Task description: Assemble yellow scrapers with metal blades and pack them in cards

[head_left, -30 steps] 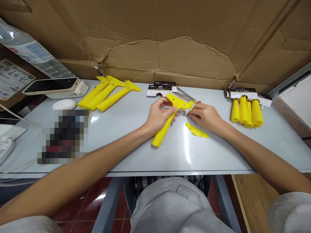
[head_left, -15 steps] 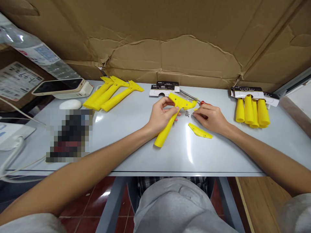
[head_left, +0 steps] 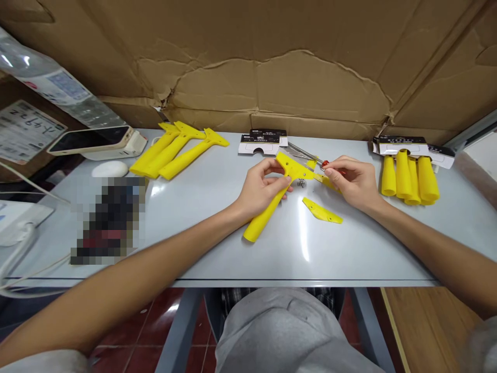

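My left hand [head_left: 266, 187] is closed around the neck of a yellow T-shaped plastic handle [head_left: 267, 212], its wide head pointing up and right, with a screw in it. My right hand [head_left: 353, 181] pinches the red end of a screwdriver [head_left: 325, 164], whose metal shaft points up and left. Under the handle's head lie several small screws [head_left: 301, 183]. A loose yellow cover plate [head_left: 322, 211] with holes rests in front of them. Another yellow piece [head_left: 328, 182] is partly hidden by my right fingers.
Several yellow handles [head_left: 182, 150] lie at the back left, and yellow tubular grips [head_left: 411, 178] stand at the right against black-and-white packaging [head_left: 411, 146]. More packaging [head_left: 262, 142] sits behind my hands. A phone [head_left: 93, 140], white mouse [head_left: 110, 169] and bottle [head_left: 54, 83] are left. Cardboard [head_left: 272, 67] walls the back.
My right hand has moved up and right from beside the screws, and its fingers have taken hold of the screwdriver's red end. My left hand still holds the yellow handle, shifted slightly.
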The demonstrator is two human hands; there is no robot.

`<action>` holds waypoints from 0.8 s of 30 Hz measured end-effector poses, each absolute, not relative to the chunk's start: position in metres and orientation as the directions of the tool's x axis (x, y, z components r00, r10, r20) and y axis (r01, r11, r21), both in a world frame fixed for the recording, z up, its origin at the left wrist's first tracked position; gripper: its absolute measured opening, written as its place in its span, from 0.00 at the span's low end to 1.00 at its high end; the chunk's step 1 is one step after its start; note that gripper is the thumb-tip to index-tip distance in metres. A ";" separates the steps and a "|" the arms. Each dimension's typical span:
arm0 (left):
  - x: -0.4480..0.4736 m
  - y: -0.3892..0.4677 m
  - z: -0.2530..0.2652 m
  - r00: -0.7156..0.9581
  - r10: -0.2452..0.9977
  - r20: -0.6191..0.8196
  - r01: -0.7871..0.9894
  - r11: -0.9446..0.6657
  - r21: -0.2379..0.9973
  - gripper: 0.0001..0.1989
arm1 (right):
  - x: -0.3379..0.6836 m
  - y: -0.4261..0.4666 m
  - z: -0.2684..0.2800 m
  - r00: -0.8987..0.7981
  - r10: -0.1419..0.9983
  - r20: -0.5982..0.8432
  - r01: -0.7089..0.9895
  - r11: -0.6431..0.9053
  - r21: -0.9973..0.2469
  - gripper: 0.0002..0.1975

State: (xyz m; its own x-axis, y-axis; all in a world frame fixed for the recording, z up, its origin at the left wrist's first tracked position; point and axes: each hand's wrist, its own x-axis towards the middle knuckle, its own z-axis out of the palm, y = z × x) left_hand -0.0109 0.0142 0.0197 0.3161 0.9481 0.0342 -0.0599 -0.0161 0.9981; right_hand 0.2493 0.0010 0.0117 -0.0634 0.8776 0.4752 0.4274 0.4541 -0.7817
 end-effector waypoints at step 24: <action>0.002 -0.009 0.015 0.357 0.929 0.095 -0.057 -0.080 0.995 0.16 | 0.204 -0.005 -0.003 -0.082 0.882 0.465 0.342 0.463 -0.818 0.20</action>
State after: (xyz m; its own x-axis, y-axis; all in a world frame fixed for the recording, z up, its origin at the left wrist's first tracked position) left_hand 0.0018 -0.0090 0.0150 0.3573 0.9291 0.0953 -0.0570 -0.0801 0.9952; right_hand 0.2040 -0.0053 -0.0031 -0.0821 0.8816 0.4647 0.3416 0.4629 -0.8179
